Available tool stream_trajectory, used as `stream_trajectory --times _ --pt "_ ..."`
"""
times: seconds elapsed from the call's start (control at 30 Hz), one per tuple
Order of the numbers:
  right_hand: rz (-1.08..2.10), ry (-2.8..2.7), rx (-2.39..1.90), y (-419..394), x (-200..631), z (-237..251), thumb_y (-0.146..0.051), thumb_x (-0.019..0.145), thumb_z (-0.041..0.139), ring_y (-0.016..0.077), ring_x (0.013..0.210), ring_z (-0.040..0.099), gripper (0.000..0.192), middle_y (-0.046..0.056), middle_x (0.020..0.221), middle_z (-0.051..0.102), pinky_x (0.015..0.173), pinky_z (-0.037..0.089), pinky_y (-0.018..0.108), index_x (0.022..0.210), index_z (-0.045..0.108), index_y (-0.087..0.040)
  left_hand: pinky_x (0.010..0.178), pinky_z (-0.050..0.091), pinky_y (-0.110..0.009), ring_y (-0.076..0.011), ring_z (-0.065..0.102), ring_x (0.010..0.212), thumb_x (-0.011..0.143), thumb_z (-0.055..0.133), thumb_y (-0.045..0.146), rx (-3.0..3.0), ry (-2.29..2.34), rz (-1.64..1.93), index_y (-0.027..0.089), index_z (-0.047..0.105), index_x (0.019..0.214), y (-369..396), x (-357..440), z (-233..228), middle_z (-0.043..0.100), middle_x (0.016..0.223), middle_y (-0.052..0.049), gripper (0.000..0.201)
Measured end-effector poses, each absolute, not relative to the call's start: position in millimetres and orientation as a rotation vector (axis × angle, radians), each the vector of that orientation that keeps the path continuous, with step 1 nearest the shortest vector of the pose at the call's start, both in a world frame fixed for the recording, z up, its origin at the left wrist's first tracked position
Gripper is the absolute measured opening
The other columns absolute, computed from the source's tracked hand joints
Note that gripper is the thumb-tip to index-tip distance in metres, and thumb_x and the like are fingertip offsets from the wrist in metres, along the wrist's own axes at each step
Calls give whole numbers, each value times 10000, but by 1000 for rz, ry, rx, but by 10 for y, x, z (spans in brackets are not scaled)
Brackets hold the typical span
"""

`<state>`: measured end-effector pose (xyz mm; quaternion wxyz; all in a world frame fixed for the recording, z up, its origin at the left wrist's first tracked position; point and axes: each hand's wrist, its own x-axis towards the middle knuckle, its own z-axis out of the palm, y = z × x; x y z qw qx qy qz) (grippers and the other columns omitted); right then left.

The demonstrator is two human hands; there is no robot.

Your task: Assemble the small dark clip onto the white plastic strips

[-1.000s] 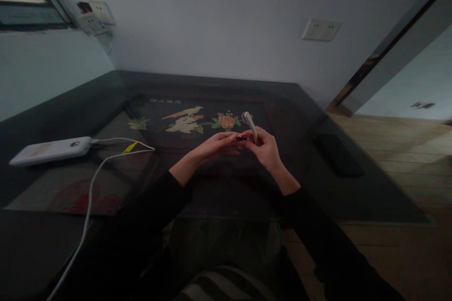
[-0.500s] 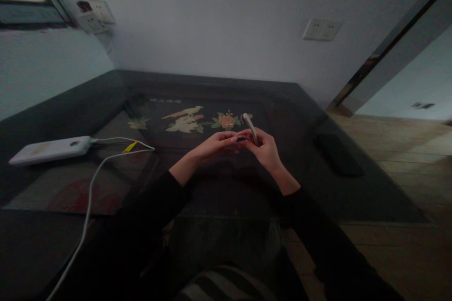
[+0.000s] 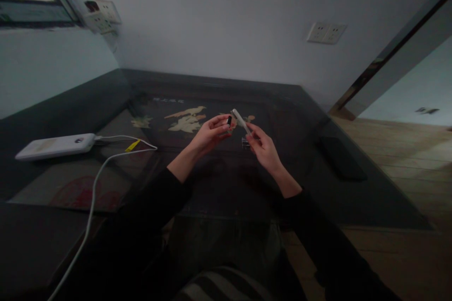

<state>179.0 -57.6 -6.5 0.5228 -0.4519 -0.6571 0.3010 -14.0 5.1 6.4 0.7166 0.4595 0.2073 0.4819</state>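
Observation:
Between the thumb and fingers of my left hand point(image 3: 206, 135) is a small black-and-pale piece point(image 3: 229, 121), too small to name. My right hand point(image 3: 264, 147) is closed around a slim white handle point(image 3: 242, 121), which slants up and to the left from the fingers. A small dark, shiny ridged part point(image 3: 245, 142) shows beside the right fingertips; whether it joins the handle I cannot tell. Both hands are above the dark table, a short gap apart.
A white power bank point(image 3: 56, 146) lies on the left of the dark table point(image 3: 219, 188), with a white cable point(image 3: 93, 193) and yellow tag point(image 3: 133, 145). A black flat object point(image 3: 341, 157) lies at the right. Wall sockets point(image 3: 326, 33) are behind.
My hands, touching before, have come apart. The left hand has risen with the small black-and-pale piece, now in plain sight. The white handle has shifted left, and the ridged part has come into view.

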Motion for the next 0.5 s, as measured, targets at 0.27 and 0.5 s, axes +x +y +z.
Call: stream_trajectory --times 0.27,0.5 --pt "655 -1631 -1148 -579 1792 -38 -312 922 576 91 515 411 370 27 860 635 472 364 252 1275 644 -225 787 538 -241 -104 672 825 682 833 210 984 440 1061 174 693 1003 67 -135 51 716 901 -16 352" --pt "623 -1648 -1159 -573 1802 -46 -293 919 573 111 557 472 387 52 907 672 503 413 268 1291 646 -215 756 542 -239 -89 633 733 730 795 211 915 477 1081 157 725 986 48 -127 75 711 858 -29 271"
